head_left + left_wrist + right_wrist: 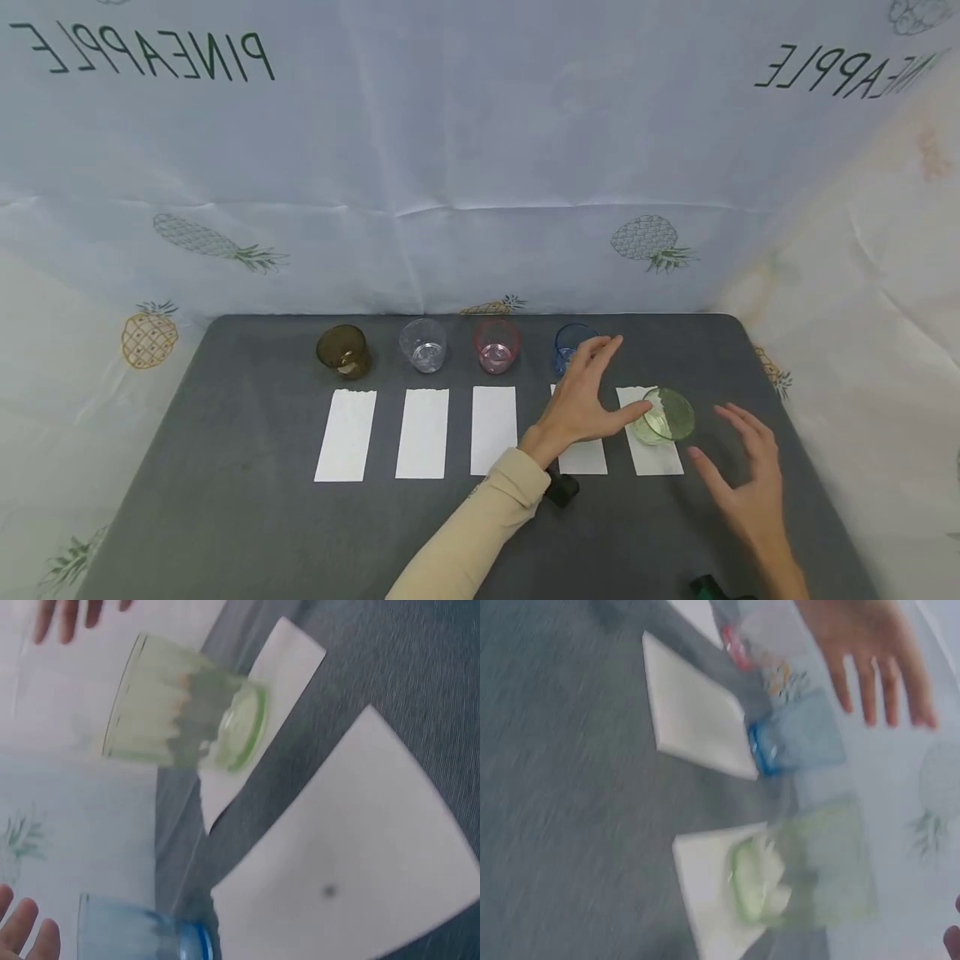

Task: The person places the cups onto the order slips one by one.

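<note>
A green glass tumbler [666, 417] stands on the far half of the rightmost white paper [660, 462]. To its left my left hand [577, 400] reaches forward with spread fingers, holding nothing; its thumb tip overlaps the green rim in the head view. My right hand [750, 475] is to the right of the tumbler, fingers spread and apart from it. A blue glass [564, 354] is partly hidden behind my left fingers. The wrist views show the green tumbler [187, 705] upright on its paper, with the blue glass [799, 739] beside it.
Along the back of the dark table [247, 450] stand an amber glass [343, 350], a clear glass [424, 343] and a pink-rimmed glass [497, 343]. Several white papers [347, 437] lie in a row before them. A pineapple-print cloth [450, 167] hangs behind.
</note>
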Available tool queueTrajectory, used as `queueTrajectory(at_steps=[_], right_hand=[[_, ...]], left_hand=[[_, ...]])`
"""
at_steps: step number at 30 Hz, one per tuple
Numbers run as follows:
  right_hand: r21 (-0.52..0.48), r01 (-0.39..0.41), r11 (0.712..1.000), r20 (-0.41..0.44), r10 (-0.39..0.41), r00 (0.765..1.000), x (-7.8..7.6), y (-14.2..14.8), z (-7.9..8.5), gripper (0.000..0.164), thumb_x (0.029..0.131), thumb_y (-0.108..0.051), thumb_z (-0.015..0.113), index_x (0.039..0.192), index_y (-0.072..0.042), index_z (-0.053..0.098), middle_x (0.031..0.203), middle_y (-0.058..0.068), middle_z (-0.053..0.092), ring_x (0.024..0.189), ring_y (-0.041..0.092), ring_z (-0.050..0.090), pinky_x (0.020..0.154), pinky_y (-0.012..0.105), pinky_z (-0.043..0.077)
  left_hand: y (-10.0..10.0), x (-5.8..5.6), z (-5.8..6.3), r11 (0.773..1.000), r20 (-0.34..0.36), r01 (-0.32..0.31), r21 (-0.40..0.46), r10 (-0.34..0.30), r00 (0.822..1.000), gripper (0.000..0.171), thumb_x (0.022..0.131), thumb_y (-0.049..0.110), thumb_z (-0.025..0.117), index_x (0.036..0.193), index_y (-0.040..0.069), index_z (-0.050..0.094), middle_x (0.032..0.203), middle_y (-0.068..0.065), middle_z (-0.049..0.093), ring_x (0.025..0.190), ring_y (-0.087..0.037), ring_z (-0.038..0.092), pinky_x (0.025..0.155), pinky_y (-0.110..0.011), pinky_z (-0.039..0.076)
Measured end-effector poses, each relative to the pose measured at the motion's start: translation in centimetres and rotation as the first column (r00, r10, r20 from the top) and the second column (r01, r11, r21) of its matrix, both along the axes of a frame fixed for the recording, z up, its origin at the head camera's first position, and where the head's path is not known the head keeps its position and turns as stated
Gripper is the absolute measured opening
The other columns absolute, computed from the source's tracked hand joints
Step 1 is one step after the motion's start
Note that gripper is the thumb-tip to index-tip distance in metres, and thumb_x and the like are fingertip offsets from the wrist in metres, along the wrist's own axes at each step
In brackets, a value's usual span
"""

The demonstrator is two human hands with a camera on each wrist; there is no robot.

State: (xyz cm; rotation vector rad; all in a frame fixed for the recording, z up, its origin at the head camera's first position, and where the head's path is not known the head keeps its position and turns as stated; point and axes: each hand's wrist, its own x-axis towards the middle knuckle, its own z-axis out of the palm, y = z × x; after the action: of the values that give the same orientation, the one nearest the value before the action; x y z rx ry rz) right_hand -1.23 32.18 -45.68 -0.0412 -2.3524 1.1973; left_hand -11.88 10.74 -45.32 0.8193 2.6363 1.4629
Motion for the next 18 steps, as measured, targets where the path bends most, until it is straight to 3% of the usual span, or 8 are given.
queueTrajectory(at_steps=[5,11,18], right_hand=[[0.001,-0.103,0.995,-0.111,0.103,0.989,-0.7,-1.7,0.4,0.064,0.066,0.017,0.074,0.129,0.009,0.063,0.143,-0.019,0.051,0.135,-0.001,0.042,0.104,0.013,0.027],[0.028,-0.156,0.987,-0.183,0.159,0.97,-1.7,-3.7,-0.3,0.064,0.064,0.012,0.077,0.126,0.011,0.064,0.141,-0.013,0.053,0.133,-0.001,0.044,0.106,0.012,0.027],[0.053,-0.218,0.974,-0.148,0.224,0.963,-1.9,-5.7,-1.4,0.073,0.06,0.008,0.083,0.131,0.004,0.065,0.134,0.023,0.057,0.135,-0.001,0.044,0.111,0.009,0.028]], left_hand=[[-1.2,-1.1,0.1,0.999,0.022,-0.039,0.008,0.038,0.999,0.088,0.091,0.046,0.073,0.163,0.023,0.027,0.164,-0.008,0.032,0.146,-0.024,0.043,0.112,-0.042,0.05],[-2.6,-2.2,0.5,0.997,-0.008,-0.071,-0.011,0.071,0.997,0.09,0.09,0.045,0.075,0.163,0.021,0.028,0.163,-0.01,0.032,0.148,-0.026,0.04,0.116,-0.044,0.046],[-3.6,-3.5,0.4,0.996,-0.014,-0.084,-0.019,0.084,0.996,0.089,0.088,0.044,0.077,0.161,0.019,0.032,0.163,-0.011,0.033,0.15,-0.028,0.038,0.117,-0.049,0.044]])
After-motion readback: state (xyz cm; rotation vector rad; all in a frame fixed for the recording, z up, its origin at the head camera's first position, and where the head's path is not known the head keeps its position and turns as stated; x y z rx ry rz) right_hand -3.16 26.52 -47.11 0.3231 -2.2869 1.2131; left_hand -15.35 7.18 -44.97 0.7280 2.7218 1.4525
